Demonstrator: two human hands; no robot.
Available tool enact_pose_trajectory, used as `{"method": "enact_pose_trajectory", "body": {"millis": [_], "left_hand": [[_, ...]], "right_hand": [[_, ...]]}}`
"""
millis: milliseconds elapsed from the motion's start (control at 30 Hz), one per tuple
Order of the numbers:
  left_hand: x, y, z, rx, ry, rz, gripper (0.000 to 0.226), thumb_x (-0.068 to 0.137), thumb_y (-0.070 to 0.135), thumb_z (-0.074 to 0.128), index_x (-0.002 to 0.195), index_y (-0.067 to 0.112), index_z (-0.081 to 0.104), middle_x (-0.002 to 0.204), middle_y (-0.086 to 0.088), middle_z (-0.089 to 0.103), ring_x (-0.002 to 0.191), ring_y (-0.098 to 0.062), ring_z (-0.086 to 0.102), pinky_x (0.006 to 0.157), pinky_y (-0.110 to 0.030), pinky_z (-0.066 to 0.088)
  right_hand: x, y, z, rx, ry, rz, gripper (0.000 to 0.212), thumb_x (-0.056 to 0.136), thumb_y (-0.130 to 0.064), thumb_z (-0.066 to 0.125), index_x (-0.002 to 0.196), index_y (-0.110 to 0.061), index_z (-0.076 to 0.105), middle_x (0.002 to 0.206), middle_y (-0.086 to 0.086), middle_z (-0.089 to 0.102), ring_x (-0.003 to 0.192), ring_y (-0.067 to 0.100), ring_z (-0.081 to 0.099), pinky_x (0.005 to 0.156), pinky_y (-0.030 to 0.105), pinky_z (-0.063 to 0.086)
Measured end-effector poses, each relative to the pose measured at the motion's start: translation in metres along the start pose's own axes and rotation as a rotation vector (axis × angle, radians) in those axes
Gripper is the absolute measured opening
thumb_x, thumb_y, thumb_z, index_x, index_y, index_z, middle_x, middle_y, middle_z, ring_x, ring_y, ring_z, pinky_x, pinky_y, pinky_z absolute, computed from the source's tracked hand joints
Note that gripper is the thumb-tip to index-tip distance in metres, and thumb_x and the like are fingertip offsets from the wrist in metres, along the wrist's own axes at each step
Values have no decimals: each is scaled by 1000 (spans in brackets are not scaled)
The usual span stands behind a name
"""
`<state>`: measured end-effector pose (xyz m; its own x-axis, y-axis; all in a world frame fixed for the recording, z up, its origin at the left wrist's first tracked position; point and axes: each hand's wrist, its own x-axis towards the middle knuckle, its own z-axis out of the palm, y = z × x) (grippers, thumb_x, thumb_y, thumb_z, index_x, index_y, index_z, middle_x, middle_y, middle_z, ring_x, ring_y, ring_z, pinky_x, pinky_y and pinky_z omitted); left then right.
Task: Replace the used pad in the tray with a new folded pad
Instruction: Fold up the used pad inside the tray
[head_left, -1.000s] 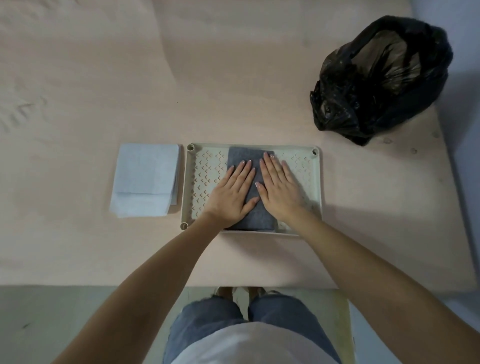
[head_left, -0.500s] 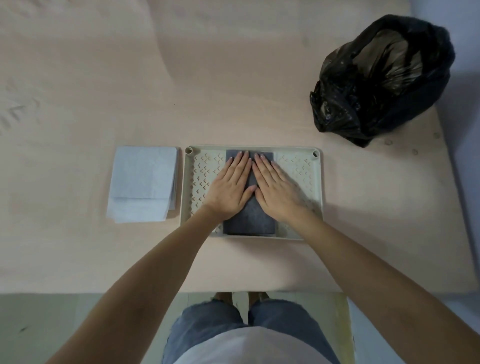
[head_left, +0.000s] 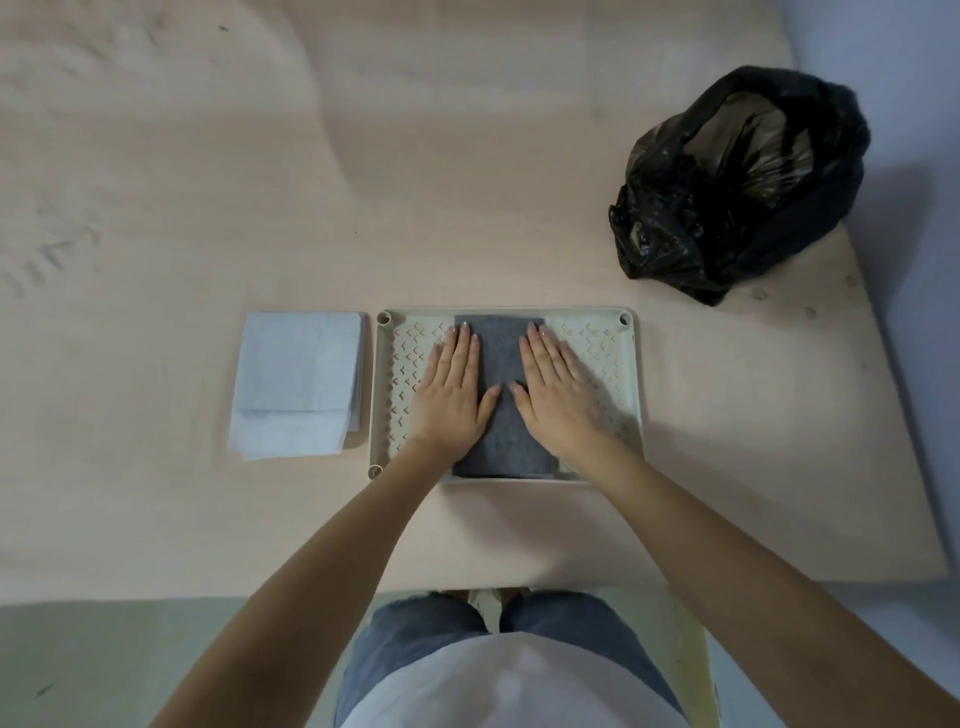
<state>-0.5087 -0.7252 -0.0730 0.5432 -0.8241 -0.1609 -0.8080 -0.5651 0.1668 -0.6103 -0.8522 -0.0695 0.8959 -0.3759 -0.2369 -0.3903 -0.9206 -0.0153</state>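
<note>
A: Start at your fingers (head_left: 464, 345). How do they lie?

B: Straight and flat on both sides, none curled round anything. Your left hand (head_left: 453, 391) presses palm-down on the left edge of the dark grey folded pad (head_left: 503, 400), its outer fingers spilling onto the tray floor. Your right hand (head_left: 558, 392) does the same on the pad's right edge. Thumbs point inward and nearly meet over the pad's middle.

A: And the pad itself?

B: It lies flat in the centre of the pale tray (head_left: 631, 395), running from the far rim to the near rim, with perforated floor showing on either side.

A: The tray?

B: It sits on the table (head_left: 467, 182), near your edge. Just beside it on your left, apart from the rim, lies a stack of light blue folded sheets (head_left: 298, 382), the lower layers fanned out a little at the near end.

A: Farther out?

B: A black plastic bag (head_left: 737, 187), crumpled and open-mouthed, stands at the far right of the table, well apart from the tray.
</note>
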Motion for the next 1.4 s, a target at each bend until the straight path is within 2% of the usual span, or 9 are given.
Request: {"method": "enact_pose_trajectory", "body": {"millis": [133, 200, 333, 600, 833, 1000, 1200, 1300, 1400], "left_hand": [[-17, -9, -7, 150, -60, 290, 77, 93, 58, 5, 149, 5, -1, 158, -10, -3, 146, -22, -6, 120, -37, -3], [-22, -9, -6, 191, -107, 331, 82, 90, 61, 2, 149, 4, -4, 158, -11, -5, 146, -22, -8, 120, -37, -3], [-24, -10, -2, 202, -152, 323, 89, 85, 67, -1, 148, 4, -5, 158, -11, -6, 146, -22, -8, 120, -37, -2], [-25, -8, -6, 251, -179, 295, 86, 90, 67, 13, 148, 8, -12, 158, -8, -12, 145, -21, -12, 119, -36, -6], [-44, -17, -10, 148, -249, 235, 98, 83, 74, 19, 148, 7, -10, 158, -8, -12, 145, -21, -13, 120, -39, -2], [-41, -20, -12, 158, -281, 218, 99, 82, 74, 28, 149, 13, -11, 158, -5, -12, 145, -21, -13, 119, -41, -3], [-43, -23, -14, 256, -275, 226, 95, 84, 73, 24, 149, 12, -12, 158, -6, -13, 145, -23, -12, 119, -41, -6], [-45, -24, -20, 53, -267, 216, 88, 87, 66, 36, 151, 11, 6, 159, -6, -1, 146, -21, -3, 119, -37, -1], [-42, -28, -30, -323, -38, 59, 57, 91, 46, 52, 137, 13, 44, 145, -7, 39, 133, -25, 37, 107, -37, 31]], "right_hand": [[-17, 3, -8, 3, -8, -223, 64, 99, -43, 17, 147, -7, -6, 159, 10, -5, 145, 18, -11, 117, 33, -10], [-25, 4, -6, -38, -46, -297, 67, 100, -45, 19, 148, -6, -5, 159, 10, -7, 146, 20, -10, 118, 33, -10], [-33, 5, -3, -131, -98, -282, 71, 98, -51, 10, 147, -5, -12, 158, 11, -14, 146, 21, -13, 120, 37, -7], [-28, 4, -4, -221, -169, -230, 75, 95, -59, 10, 147, -11, -16, 158, 6, -16, 146, 19, -14, 119, 43, -7], [-37, 17, -8, -102, -225, -286, 105, 78, -80, 16, 146, -8, -19, 153, 6, -26, 144, 20, -20, 118, 41, -12], [-36, 18, -6, -64, -245, -278, 102, 81, -76, 30, 148, -15, -17, 157, 5, -22, 144, 17, -21, 118, 43, -10], [-43, 30, -5, -42, -254, -227, 102, 82, -74, 36, 148, -17, -17, 156, 1, -23, 144, 17, -20, 117, 41, -11], [-44, 32, -9, 97, -250, -218, 98, 83, -69, 44, 151, -18, -6, 158, -1, -17, 145, 14, -16, 115, 34, -8], [-40, 31, -17, 469, -104, -33, 77, 86, -57, 54, 148, -20, 25, 159, -4, 11, 143, 14, 13, 110, 29, 13]]}}
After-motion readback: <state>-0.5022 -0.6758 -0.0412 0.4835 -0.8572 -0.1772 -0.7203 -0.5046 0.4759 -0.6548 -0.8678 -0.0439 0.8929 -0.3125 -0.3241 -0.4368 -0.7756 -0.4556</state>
